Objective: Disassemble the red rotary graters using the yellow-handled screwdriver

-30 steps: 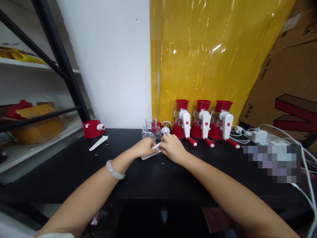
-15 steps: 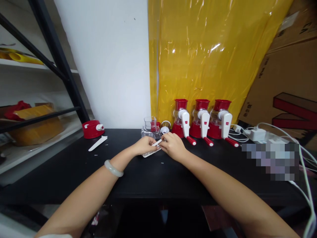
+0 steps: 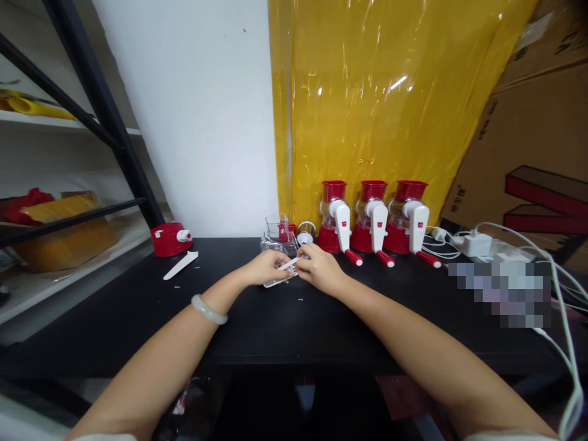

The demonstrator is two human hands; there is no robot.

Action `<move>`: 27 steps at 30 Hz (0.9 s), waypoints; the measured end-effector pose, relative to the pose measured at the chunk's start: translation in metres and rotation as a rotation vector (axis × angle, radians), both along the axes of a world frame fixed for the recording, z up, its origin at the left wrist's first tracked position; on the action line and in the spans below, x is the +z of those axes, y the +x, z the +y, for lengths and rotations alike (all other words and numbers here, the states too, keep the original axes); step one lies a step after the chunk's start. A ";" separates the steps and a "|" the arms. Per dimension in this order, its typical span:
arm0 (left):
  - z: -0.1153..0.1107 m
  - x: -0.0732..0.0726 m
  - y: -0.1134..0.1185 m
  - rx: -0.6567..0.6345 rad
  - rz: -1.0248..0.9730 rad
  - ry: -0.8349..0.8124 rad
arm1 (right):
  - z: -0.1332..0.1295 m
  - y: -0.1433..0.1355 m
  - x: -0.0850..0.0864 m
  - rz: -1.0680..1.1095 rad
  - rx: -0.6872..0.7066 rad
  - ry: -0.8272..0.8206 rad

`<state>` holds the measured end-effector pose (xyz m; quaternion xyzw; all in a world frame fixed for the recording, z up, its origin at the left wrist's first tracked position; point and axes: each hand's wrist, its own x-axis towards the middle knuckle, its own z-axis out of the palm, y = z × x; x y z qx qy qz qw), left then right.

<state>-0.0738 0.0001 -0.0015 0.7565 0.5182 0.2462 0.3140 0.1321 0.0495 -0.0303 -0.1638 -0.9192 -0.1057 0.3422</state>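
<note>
White plastic piece (image 3: 288, 264): pinched between left hand (image 3: 271, 267) and right hand (image 3: 316, 268) (both grips closed).
Bench (image 3: 294, 331): front edge at six o'clock, well apart.
Rotary graters (image 3: 379, 223): upright, two o'clock.

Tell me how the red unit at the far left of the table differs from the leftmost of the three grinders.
The red unit is low and squat; the leftmost grinder stands much taller, with a red hopper on top.
The red unit bears a short white knob; the leftmost grinder has a long white crank ending in a red grip.
Both have red lower parts and stand on the black table.
</note>
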 end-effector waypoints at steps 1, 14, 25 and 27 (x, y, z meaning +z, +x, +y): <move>0.000 0.000 0.000 -0.007 0.008 0.001 | 0.000 0.000 0.000 0.002 0.011 -0.010; -0.003 0.001 0.001 -0.015 0.046 0.023 | -0.003 -0.002 0.002 0.035 0.126 -0.148; 0.002 -0.005 -0.001 -0.026 0.001 0.062 | -0.003 -0.002 0.001 0.034 0.054 -0.040; 0.002 -0.006 -0.002 -0.012 0.001 0.068 | -0.003 -0.002 0.001 0.026 0.034 0.004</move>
